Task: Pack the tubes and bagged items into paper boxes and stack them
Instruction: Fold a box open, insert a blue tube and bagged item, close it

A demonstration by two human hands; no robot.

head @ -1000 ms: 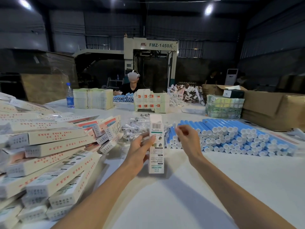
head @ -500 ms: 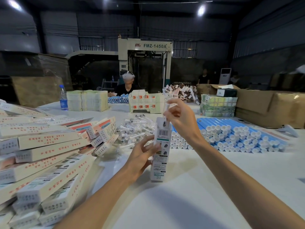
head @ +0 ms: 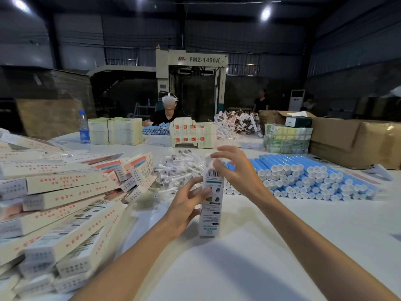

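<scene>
item: paper box (head: 212, 213). narrow, white, with a barcode near the top and green print lower down. it stands upright on its lower end on the white surface (head: 249, 268), at the centre of the view.

left hand (head: 184, 206): comes in from the left, fingers and thumb curled round the middle of the box, grasping it.

right hand (head: 237, 171): above the box, fingers bent over its top end, fingertips (head: 217, 164) pinching the white part there. whether that part is a flap or a cap cannot be told.

bagged items (head: 178, 168): a loose heap of small clear bags with white parts, on the surface just behind and left of the box.

blue tubes (head: 303, 177): lying stacked in rows, white caps toward the camera, behind and right of the box, near end partly hidden by the right hand.

packed boxes (head: 54, 203): a large slanting pile of long cream boxes with red print, overlapping, filling the left side of the surface.

far side of the surface, left to right: water bottle (head: 84, 127), upright; flat carton stacks (head: 115, 131) beside it; carton blanks (head: 191, 133) with red squares; green-printed bundle (head: 286, 137); brown cardboard cartons (head: 358, 142) at the right edge.

second person (head: 165, 116): seated across the surface, wearing a head-mounted device.

machine (head: 201, 59): cream housing marked "fmz-1450a", behind that person.
</scene>
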